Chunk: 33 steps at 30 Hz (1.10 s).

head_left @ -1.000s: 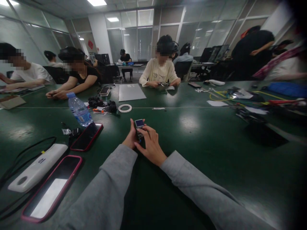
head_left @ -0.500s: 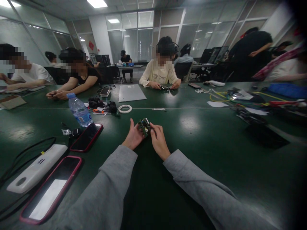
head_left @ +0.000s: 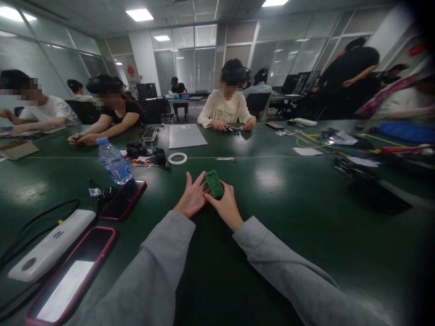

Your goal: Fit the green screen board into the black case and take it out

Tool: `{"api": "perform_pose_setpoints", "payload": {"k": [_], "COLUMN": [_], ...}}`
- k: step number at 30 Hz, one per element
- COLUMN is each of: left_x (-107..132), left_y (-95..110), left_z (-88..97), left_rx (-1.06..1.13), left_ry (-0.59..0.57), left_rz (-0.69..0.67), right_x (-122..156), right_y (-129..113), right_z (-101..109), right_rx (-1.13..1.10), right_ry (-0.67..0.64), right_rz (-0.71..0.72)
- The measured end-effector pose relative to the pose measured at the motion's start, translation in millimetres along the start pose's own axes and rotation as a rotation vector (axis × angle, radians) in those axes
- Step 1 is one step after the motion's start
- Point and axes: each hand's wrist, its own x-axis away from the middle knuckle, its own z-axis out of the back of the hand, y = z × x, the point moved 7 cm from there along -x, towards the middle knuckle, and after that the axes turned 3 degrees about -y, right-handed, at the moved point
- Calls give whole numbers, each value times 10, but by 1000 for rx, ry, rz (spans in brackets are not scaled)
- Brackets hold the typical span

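A small green circuit board is held above the dark green table, green side up. My right hand grips it from below and the right, fingers curled round its edge. My left hand sits just left of the board with its fingers spread apart, fingertips touching or nearly touching the board's left edge. Both forearms wear grey sleeves.
To my left lie two phones in red cases, a white power bank with a black cable, and a water bottle. A roll of white tape and a grey laptop lie further back. Several people sit across the table.
The small device was turned over: its screen faced up, then it stood on edge, and now the green board side faces up. My left hand's fingers have opened and spread.
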Motion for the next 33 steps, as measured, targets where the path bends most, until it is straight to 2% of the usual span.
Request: {"api": "perform_pose_setpoints", "payload": {"k": [4, 7, 12, 15, 23, 33], "left_x": [0, -2, -49, -87, -95, -46], "left_y": [10, 7, -2, -7, -64, -3], "left_z": [15, 43, 162, 261, 288, 212], "left_rx": [5, -6, -72, -112, -276, -330], "left_ry": [8, 31, 86, 146, 121, 111], "left_rz": [-18, -23, -35, -62, -62, -136], "right_x": [-34, -50, -51, -42, 7, -38], "right_y": [56, 119, 148, 109, 6, 61], "right_z": [46, 76, 18, -6, -43, -34], "right_rx": [-50, -243, -708, -848, -778, -647], "right_ry": [28, 52, -84, -158, -239, -201], "right_rz": [-64, -151, -358, -435, -391, -276]}}
